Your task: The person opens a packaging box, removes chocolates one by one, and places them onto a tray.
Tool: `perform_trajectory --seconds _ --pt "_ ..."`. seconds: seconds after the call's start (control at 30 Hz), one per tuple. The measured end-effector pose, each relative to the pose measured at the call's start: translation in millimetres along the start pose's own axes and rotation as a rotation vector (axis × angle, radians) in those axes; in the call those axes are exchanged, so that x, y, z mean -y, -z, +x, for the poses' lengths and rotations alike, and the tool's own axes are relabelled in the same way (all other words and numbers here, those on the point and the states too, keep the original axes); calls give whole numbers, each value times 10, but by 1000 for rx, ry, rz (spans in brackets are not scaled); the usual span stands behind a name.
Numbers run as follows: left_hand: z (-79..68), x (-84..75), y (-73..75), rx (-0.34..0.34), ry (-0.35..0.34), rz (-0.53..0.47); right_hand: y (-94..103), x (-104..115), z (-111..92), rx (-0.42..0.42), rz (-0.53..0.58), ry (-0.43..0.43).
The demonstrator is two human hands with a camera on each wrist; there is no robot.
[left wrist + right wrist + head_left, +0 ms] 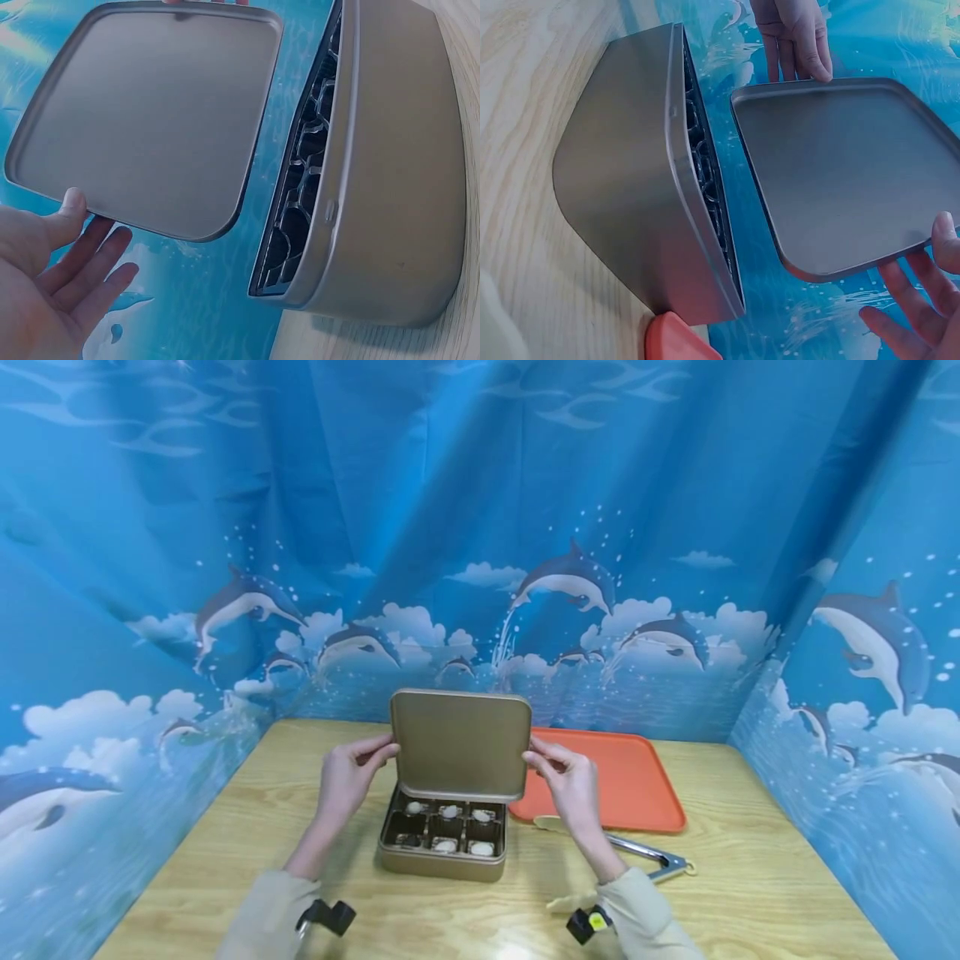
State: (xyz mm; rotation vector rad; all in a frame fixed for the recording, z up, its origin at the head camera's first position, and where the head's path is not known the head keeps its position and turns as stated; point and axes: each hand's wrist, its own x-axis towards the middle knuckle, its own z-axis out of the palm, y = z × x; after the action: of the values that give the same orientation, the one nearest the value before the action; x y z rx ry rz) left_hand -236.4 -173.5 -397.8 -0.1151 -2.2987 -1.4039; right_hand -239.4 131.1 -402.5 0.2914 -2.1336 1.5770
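And there, filling everything beyond both hands, a blue dolphin-print curtain (427, 543)! Under the hands and out to either side, a wood-grained table (247, 877). Past the right hand and partly hidden by it, an orange tray (615, 777), lying flat. Now the centrepiece: a lid (461, 747), up between the two hands, tipped nearly upright over the far side of the tin, inner face toward the person, with a clear gap from the tin in both wrist views. Just below and between the hands, the open tin (442, 864) itself, standing on the table. Beneath the right forearm, tongs (637, 847), spread wide and partly covered. On to the grips: left hand (348, 781) pinching the lid's left edge, thumb in front, fingers behind; right hand (573, 785) matching it on the opposite edge. Back at the wrists, black wrist cameras (326, 916). Smallest of all, nearer the person than the fingertips, white-topped pieces (450, 812) in the tin's compartments, too tiny to name. Looks like the lid-handling step, lid off; cannot tell whether coming away or going back. Calls, most likely, for an even pinch on both sides: for closing, corners squared to the rim; for setting aside, a flat spot beyond the tin
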Motion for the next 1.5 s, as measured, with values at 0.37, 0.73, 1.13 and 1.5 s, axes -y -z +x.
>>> perform_trajectory --seconds 0.37,0.73,1.13,1.5 --pt "31 37 -50 100 150 -118 -74 -81 -13 92 0 -102" --pt "16 157 -71 253 339 -213 -44 -182 -61 271 208 -459" --pt "-12 312 -16 370 403 -292 -34 -196 -112 345 249 -496" --pt "-19 402 235 322 384 -283 -329 -132 -135 399 329 -460"
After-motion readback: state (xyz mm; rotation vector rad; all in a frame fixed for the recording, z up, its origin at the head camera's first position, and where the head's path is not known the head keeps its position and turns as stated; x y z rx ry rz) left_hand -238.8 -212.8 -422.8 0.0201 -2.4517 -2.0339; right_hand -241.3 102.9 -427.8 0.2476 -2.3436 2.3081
